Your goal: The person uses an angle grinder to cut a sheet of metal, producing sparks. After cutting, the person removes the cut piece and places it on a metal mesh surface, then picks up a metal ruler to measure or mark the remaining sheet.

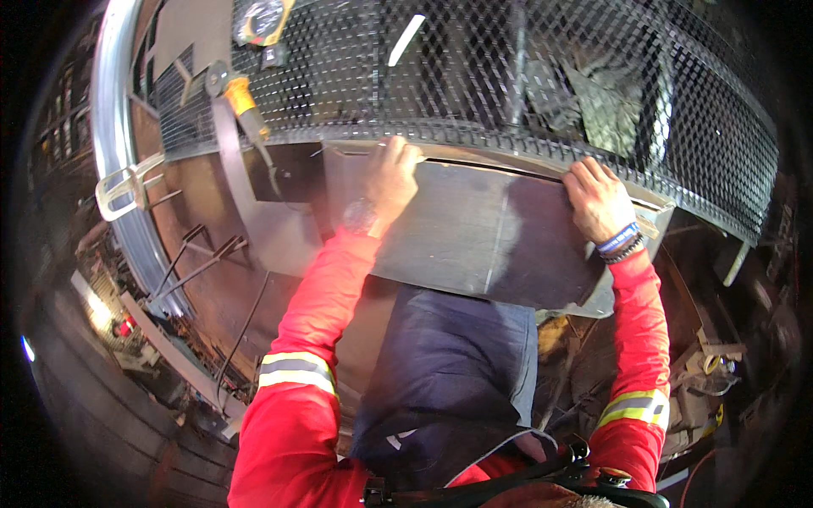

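A flat grey metal sheet (449,229) lies in front of me, its near edge over my legs. My left hand (391,179) is closed over the sheet's far edge, left of its middle, fingers curled over the rim. Farther right, my right hand (600,201) grips the same edge near the sheet's right end, with its fingertips bent over it. Between the two hands a dark narrow gap runs along a thin metal lip. Black expanded-metal mesh (457,93) stretches just beyond the edge. Both thumbs are largely hidden.
An orange-and-grey power tool (241,97) with a cord lies at the left on the mesh edge. A tape measure (269,21) and a white strip (406,40) rest on the mesh. A pale clamp (123,190) sits by a shiny metal rail (118,102).
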Available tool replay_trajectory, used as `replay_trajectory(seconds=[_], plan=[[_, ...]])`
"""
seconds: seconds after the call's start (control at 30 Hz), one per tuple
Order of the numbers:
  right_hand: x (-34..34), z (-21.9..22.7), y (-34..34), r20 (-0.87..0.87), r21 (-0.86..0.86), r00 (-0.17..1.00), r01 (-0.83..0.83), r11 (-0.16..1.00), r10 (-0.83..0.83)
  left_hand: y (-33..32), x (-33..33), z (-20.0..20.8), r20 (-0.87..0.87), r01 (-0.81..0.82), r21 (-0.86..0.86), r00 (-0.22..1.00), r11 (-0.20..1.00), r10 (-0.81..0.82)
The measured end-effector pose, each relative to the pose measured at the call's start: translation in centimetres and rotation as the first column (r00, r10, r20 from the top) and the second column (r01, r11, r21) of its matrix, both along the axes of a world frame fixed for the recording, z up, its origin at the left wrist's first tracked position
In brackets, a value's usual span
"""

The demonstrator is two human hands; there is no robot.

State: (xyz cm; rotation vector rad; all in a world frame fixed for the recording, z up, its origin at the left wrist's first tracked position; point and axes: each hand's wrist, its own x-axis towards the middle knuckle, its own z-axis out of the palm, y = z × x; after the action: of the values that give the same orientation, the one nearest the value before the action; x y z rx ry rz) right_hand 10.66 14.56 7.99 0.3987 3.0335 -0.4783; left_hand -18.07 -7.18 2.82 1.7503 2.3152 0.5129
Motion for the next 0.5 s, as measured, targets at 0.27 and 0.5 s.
replay_trajectory(seconds=[0.27,0.5], plan=[[-0.06,-0.14,-0.22,-0.021,-0.004,1.0,0.021,1.0,-0.021,-0.11,-0.26,-0.52,-0.004,0.022,0.071,1.0,0.997,-0.021],[0.01,-0.42,-0.15,0.013,-0.028,0.999,0.047,0.999,-0.047,-0.4,0.02,-0.56,0.008,-0.002,0.022,1.0,1.0,0.002]])
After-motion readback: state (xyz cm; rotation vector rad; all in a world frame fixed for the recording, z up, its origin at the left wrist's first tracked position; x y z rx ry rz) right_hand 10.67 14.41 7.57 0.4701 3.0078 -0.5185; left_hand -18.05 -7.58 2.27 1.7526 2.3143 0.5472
